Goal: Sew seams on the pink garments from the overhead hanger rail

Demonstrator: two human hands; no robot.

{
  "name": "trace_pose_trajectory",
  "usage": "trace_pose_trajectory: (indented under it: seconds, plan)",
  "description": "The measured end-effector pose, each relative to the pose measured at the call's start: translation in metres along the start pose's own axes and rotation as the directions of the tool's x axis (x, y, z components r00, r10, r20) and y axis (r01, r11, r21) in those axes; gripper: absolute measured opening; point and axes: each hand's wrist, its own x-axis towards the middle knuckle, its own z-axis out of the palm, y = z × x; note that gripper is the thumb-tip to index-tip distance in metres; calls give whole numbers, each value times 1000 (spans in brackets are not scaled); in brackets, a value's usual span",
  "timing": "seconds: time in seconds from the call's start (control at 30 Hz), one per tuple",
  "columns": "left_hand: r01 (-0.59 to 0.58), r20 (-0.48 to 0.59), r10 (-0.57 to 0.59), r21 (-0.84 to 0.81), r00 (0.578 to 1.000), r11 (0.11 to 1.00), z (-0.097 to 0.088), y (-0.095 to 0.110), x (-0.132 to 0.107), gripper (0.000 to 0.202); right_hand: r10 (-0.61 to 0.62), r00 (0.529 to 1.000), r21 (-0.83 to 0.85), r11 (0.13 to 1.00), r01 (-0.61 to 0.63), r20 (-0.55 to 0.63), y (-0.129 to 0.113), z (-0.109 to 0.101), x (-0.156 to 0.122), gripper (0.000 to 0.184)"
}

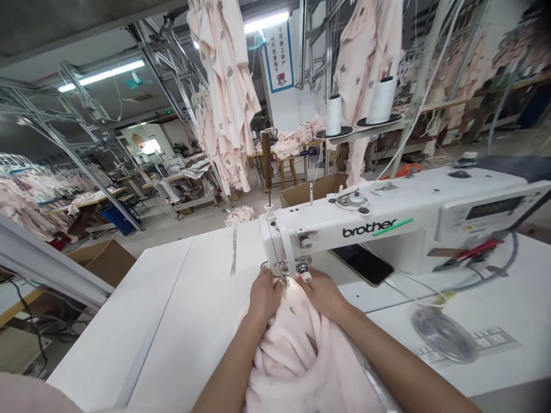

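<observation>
A bundle of pale pink fabric (301,355) lies on the white sewing table (181,310), bunched up under the needle of a white Brother sewing machine (387,226). My left hand (263,295) presses on the fabric just left of the presser foot (284,274), fingers curled on the cloth. My right hand (322,295) grips the fabric just right of the needle, under the machine head. Both forearms run up from the bottom edge.
A black phone (365,265) lies under the machine arm. Red-handled scissors (477,249) and a cable sit at the right. Two white thread cones (357,106) stand behind the machine. Pink garments (226,92) hang overhead. Cardboard boxes (103,258) stand beside the table.
</observation>
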Motion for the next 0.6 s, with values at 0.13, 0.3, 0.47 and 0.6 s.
trace_pose_trajectory:
  seconds: [0.13, 0.3, 0.47, 0.6]
  plan:
    - [-8, 7, 9, -44, 1000, 999, 0, -2, 0, 29, -51, 999, 125, 991, 51, -2, 9, -4, -3, 40]
    - [5, 20, -3, -75, 1000, 997, 0, -1, 0, 29, -35, 999, 202, 979, 37, -12, 13, 1, 1, 41]
    - [40, 41, -36, -91, 999, 995, -4, 3, -2, 26, -13, 1000, 232, 973, 13, -4, 12, 0, 1, 42]
    - [55, 53, -50, -101, 997, 993, -5, 4, -5, 22, 1, 1000, 244, 970, -1, 0, 9, -3, 1, 41]
